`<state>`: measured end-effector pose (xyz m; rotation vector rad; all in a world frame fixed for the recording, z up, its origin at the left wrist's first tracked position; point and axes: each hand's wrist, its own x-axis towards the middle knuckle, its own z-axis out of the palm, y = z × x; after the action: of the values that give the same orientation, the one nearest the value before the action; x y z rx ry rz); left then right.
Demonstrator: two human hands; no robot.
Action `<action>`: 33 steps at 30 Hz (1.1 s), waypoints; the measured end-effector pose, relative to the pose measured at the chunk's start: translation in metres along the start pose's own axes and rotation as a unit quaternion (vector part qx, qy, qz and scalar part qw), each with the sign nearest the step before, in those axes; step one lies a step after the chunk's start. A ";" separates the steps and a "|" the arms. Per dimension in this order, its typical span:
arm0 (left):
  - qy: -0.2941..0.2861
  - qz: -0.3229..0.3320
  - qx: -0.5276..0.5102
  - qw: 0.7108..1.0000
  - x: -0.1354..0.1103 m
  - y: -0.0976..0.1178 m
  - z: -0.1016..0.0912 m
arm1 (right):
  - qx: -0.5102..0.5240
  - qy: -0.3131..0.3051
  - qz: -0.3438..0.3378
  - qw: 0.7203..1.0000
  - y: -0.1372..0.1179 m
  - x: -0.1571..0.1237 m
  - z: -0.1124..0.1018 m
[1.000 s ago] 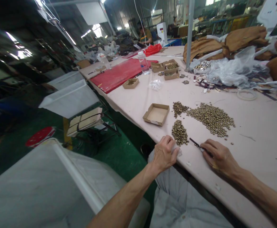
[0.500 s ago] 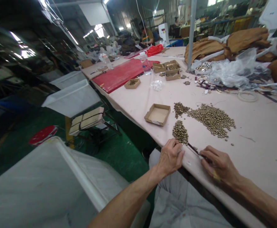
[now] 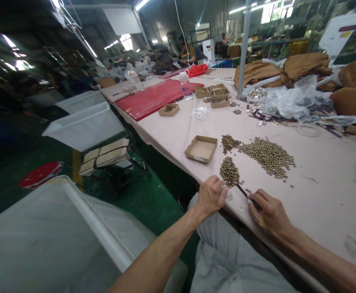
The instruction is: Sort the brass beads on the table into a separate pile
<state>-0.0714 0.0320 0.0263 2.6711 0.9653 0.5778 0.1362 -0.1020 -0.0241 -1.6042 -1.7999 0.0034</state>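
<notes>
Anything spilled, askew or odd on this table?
Mildly untidy, with no clear damage. A few small metallic pieces lie loose by the dark tool in the right hand, apart from the near pile; another piece sits alone beside the large pile. Dark strips lie scattered around the crumpled clear plastic.

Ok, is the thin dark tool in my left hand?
No, the thin dark tool is in your right hand, its tip by the nearest pile of small metal pieces.
</notes>
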 end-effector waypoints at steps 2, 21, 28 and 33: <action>0.008 -0.006 0.007 1.000 0.000 -0.003 0.000 | -0.005 -0.002 -0.001 1.000 -0.001 0.001 0.001; 0.006 -0.031 0.013 0.999 0.001 -0.017 -0.001 | -0.050 -0.006 0.001 0.999 0.027 0.010 -0.009; 0.003 -0.026 0.014 1.000 0.001 -0.018 0.000 | -0.080 0.002 0.023 0.997 0.059 0.027 -0.010; -0.006 -0.024 0.026 0.999 0.000 -0.018 -0.001 | -0.100 0.035 0.037 0.994 0.073 0.036 -0.021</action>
<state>-0.0823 0.0458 0.0210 2.6861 1.0515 0.5330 0.2110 -0.0631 -0.0233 -1.7875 -1.7320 -0.2027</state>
